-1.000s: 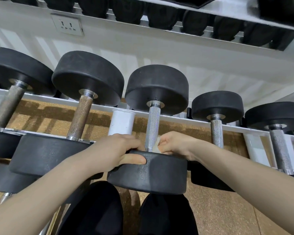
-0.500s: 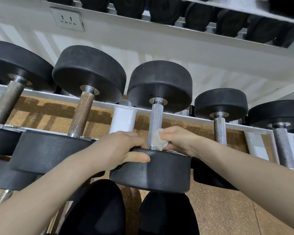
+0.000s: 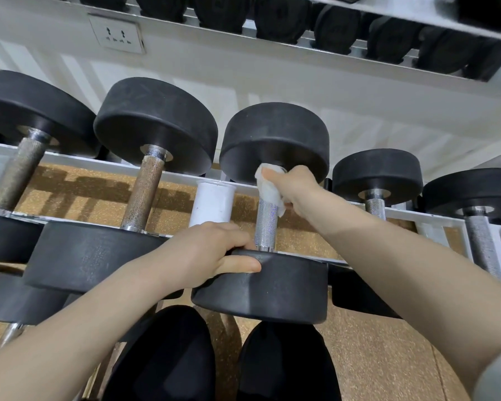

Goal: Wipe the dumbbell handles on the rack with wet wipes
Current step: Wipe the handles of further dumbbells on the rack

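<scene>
Wiping in progress: right hand (image 3: 294,188) grips a wet wipe (image 3: 268,185) wrapped round the far end of the middle dumbbell's handle (image 3: 266,224) on the rack (image 3: 185,176); left hand (image 3: 211,253) grips its near weight (image 3: 261,287). Next, probably, draw the wipe nearward.

— What carries the weights?
— A white rack (image 3: 185,177); its two rails run across, joined by a white post (image 3: 213,202).
— And what lies on it?
— Black dumbbells in a row: two (image 3: 154,180) (image 3: 21,169) left of the post, three (image 3: 268,215) (image 3: 376,180) (image 3: 475,209) to its right, each spanning both rails.
</scene>
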A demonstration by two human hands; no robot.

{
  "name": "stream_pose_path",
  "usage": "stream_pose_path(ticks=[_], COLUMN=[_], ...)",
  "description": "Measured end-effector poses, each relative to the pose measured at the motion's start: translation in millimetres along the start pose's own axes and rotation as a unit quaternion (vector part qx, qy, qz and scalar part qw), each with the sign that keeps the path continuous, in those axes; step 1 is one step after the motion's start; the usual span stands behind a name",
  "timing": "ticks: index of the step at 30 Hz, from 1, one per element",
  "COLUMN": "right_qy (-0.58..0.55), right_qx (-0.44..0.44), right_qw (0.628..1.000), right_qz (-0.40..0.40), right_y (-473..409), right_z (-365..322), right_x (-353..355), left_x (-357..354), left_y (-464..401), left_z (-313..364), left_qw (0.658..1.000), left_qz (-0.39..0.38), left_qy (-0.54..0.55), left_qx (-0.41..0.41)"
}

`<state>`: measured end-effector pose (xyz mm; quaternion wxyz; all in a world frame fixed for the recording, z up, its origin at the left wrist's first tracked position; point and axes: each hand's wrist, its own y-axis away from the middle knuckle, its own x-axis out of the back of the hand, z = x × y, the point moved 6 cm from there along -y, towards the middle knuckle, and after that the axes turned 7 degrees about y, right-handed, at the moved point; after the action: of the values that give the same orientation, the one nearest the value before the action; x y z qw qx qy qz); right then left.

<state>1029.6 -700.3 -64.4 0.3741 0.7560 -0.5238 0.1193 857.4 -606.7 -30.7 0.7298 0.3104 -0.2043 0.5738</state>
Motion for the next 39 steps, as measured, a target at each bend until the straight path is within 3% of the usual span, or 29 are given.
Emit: stream_pose_path(ticks=[3,7,10,13,16,21,22,25,26,29,32,34,36,39], right_qy=[-0.076,-0.200,-0.235,-0.038,0.180,0.335,0.371,0.509,0.537,0.511,0.498,0.515,0.524,0.482], right_qx=[-0.047,-0.073,-0.060,0.063,0.186,0.296,0.352,0.498,0.501,0.499,0.587,0.615,0.627,0.630], right_qw=[0.996,0.963,0.944,0.975,0.960,0.893,0.858,0.701,0.679,0.696,0.616,0.568,0.556,0.609], right_qz=[-0.006,-0.164,-0.224,-0.208,-0.109,-0.051,-0.048,-0.030,-0.015,0.073,0.169,0.185,0.152,-0.022], right_y=[-5,4,21,42,64,75,80,88,83,67,70,67,60,54], right_z=[10,25,26,17,3,3,-1,-13,-17,-40,-55,-56,-51,-37], right_x=[-6,-14,-14,-7,3,2,0,-10,-10,3,5,-3,-14,-23], left_x=[0,0,0,-1,-1,0,-1,0,0,1,1,1,1,1], left_y=[-1,-1,-1,-1,-2,-1,-1,-1,-1,0,0,0,1,1], left_z=[1,1,-2,-4,-2,0,0,0,-1,0,1,2,2,2], left_qw=[1.000,1.000,1.000,1.000,1.000,1.000,1.000,1.000,1.000,1.000,1.000,1.000,1.000,1.000], left_qz=[-0.002,-0.001,0.001,0.013,0.013,0.008,0.008,0.011,0.011,0.001,-0.008,-0.007,-0.004,-0.002], left_qy=[0.004,0.006,0.008,0.013,0.007,0.017,0.018,0.013,0.013,0.003,-0.003,-0.005,-0.002,-0.001], left_qx=[0.004,0.005,0.006,-0.002,-0.008,-0.013,-0.012,-0.005,-0.003,0.007,0.018,0.015,0.012,0.019])
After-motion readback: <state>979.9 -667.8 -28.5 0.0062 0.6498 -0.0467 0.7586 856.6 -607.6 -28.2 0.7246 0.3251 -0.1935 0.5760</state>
